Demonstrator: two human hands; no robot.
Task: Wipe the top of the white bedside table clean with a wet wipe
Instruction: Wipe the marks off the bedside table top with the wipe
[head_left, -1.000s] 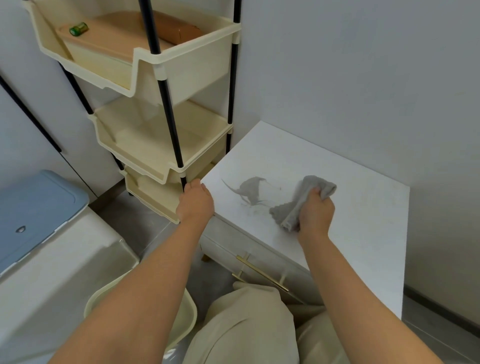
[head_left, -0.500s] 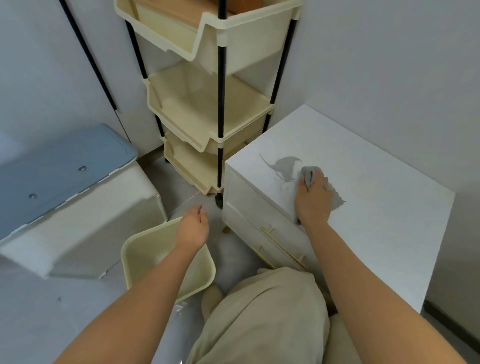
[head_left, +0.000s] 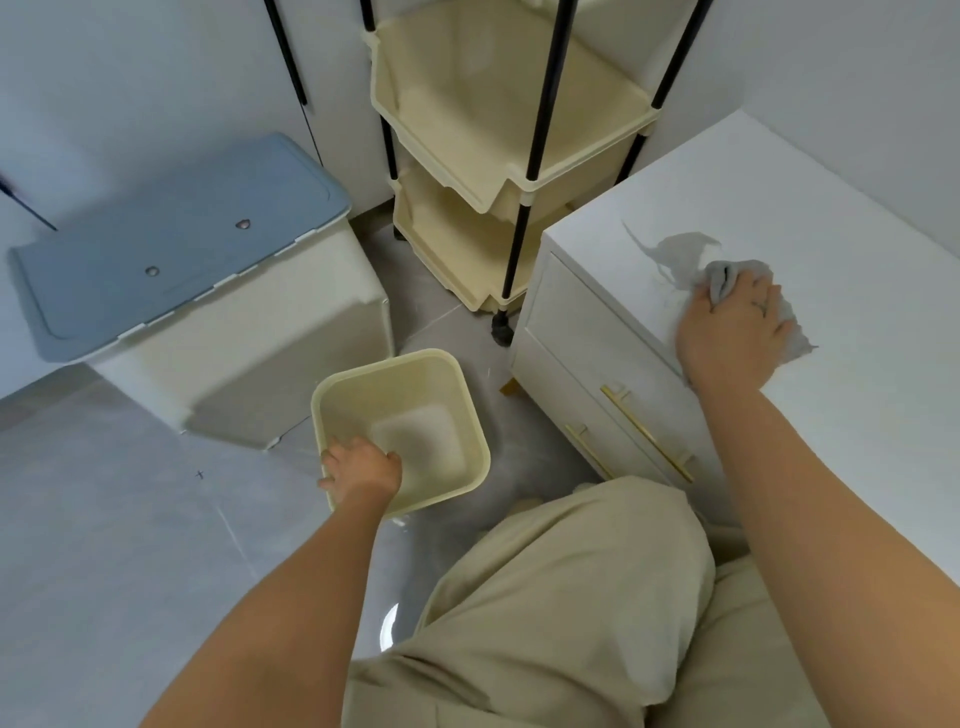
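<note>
The white bedside table (head_left: 857, 218) stands at the right, with a grey smear (head_left: 675, 252) near its front left corner. My right hand (head_left: 735, 332) presses a grey wet wipe (head_left: 724, 275) flat on the top, just right of the smear. My left hand (head_left: 363, 470) grips the near rim of a cream square bin (head_left: 457, 415) on the floor, fingers curled over the edge into the bin.
A cream tiered rack with black poles (head_left: 519, 130) stands left of the table. A white box with a blue lid (head_left: 182, 249) sits on the grey floor at the left. The table's drawers have gold handles (head_left: 644, 431). My knee in beige trousers (head_left: 571, 597) is below.
My left hand left the table's corner, dropped to the floor and took hold of the bin's rim. My right hand flattened the wipe onto the table top. The view swung down and left.
</note>
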